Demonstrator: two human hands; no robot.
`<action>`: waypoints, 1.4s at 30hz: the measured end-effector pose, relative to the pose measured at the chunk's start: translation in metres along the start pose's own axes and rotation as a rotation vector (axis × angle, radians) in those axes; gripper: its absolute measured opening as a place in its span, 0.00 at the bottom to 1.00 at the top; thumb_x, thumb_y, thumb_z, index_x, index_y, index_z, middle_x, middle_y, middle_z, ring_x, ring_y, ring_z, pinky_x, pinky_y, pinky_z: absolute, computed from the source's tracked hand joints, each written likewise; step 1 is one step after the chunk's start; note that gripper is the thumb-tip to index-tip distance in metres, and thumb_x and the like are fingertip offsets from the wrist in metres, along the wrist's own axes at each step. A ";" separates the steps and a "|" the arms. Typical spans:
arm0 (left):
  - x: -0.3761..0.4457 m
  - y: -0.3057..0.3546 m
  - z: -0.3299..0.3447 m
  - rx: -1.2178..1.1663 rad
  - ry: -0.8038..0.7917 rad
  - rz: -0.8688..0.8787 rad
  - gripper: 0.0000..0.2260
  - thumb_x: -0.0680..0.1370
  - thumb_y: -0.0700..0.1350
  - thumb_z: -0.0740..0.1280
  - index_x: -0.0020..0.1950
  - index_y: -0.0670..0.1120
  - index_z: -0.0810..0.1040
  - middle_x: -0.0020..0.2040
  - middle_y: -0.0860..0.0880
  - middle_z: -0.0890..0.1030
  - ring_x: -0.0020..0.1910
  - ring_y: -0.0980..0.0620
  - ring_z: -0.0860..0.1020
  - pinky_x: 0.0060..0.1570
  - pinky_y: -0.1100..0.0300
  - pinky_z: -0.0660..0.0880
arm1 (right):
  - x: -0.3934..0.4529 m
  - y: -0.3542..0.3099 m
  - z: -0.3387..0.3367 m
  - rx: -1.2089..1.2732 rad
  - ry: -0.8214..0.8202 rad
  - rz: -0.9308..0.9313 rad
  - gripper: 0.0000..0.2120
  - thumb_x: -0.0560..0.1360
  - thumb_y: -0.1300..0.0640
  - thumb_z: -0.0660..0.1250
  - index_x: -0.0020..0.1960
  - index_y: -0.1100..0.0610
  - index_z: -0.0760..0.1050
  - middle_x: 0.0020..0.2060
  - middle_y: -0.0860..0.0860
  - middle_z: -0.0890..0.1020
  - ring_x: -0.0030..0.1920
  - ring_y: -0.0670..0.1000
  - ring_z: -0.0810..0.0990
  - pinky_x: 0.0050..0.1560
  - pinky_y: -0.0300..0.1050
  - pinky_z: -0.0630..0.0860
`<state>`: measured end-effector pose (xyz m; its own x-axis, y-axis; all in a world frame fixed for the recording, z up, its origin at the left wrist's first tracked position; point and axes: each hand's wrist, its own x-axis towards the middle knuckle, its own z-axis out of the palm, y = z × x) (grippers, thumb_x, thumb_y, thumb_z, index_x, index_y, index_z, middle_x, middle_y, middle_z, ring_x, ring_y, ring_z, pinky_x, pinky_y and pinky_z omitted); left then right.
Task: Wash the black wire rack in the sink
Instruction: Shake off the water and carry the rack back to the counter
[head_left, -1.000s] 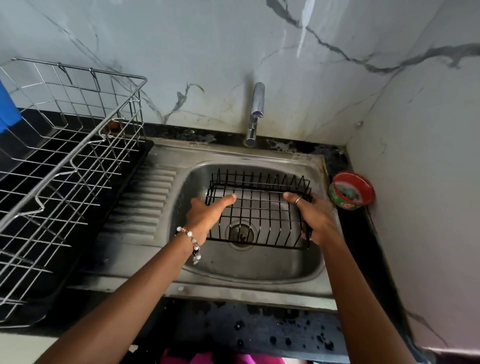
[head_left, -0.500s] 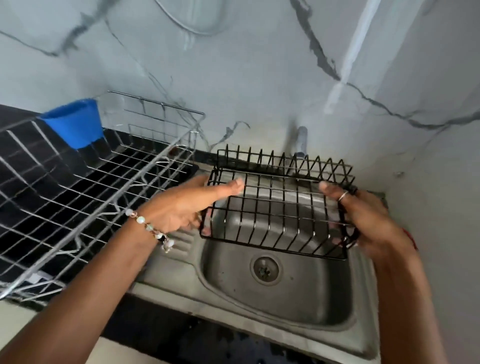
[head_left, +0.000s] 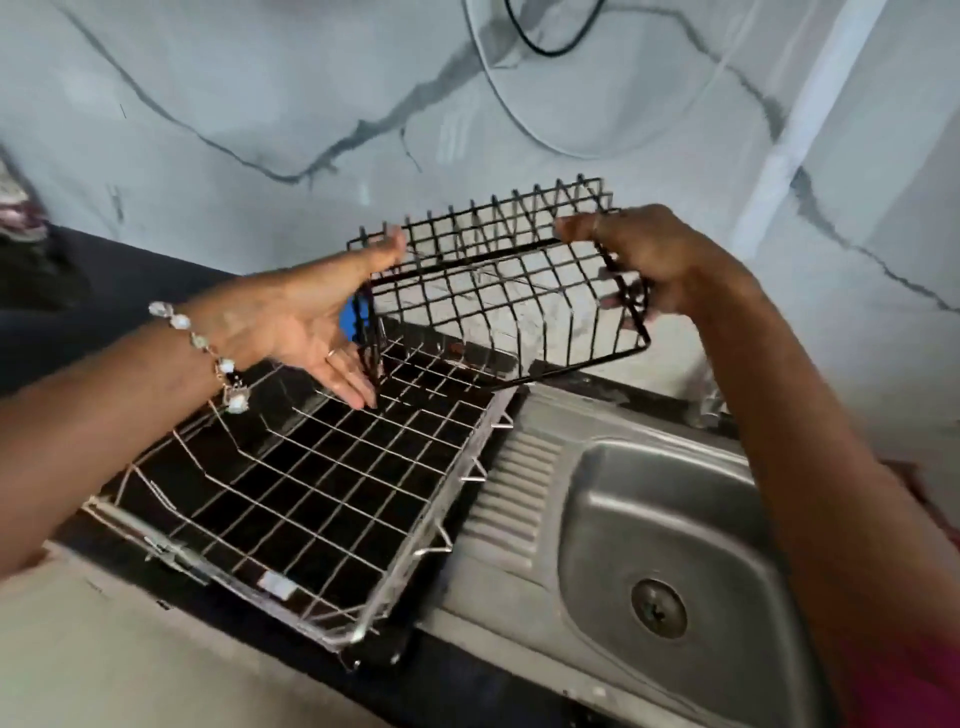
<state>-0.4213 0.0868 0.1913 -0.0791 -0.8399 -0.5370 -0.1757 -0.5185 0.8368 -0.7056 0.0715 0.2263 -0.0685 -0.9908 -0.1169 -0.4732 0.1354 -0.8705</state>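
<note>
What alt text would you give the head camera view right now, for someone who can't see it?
Two hands hold a black wire rack in the air, above a silver dish basket beside a steel sink. The left hand lies flat against one end; the right hand grips the other.

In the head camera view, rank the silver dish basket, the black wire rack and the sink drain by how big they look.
1. silver dish basket, the largest in the picture, though it lies nearer the camera.
2. black wire rack, held up between both hands, farther away, so true size against the basket is unsure.
3. sink drain, clearly the smallest.
</note>
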 end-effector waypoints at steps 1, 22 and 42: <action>0.007 -0.008 -0.014 -0.033 -0.006 -0.025 0.62 0.42 0.72 0.78 0.75 0.62 0.63 0.75 0.30 0.60 0.54 0.14 0.71 0.43 0.25 0.74 | 0.013 -0.009 0.017 -0.038 -0.026 -0.009 0.39 0.52 0.32 0.75 0.58 0.49 0.75 0.51 0.55 0.76 0.43 0.58 0.80 0.38 0.53 0.76; 0.076 -0.117 -0.071 -0.365 0.050 -0.458 0.37 0.80 0.54 0.65 0.81 0.53 0.45 0.78 0.34 0.36 0.69 0.16 0.52 0.65 0.29 0.65 | 0.139 0.029 0.225 -0.510 -0.523 0.258 0.24 0.73 0.48 0.68 0.66 0.56 0.71 0.69 0.56 0.69 0.66 0.59 0.71 0.47 0.55 0.72; 0.067 -0.084 -0.100 1.103 0.283 0.405 0.17 0.79 0.56 0.65 0.50 0.41 0.78 0.32 0.49 0.77 0.27 0.53 0.75 0.30 0.56 0.78 | 0.131 0.020 0.230 -0.583 -0.236 0.173 0.36 0.73 0.53 0.72 0.73 0.64 0.58 0.68 0.63 0.68 0.62 0.67 0.72 0.60 0.66 0.72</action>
<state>-0.3136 0.0586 0.0955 -0.1289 -0.9867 -0.0991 -0.9418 0.0905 0.3237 -0.5222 -0.0563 0.0834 -0.0229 -0.9199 -0.3915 -0.8760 0.2072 -0.4356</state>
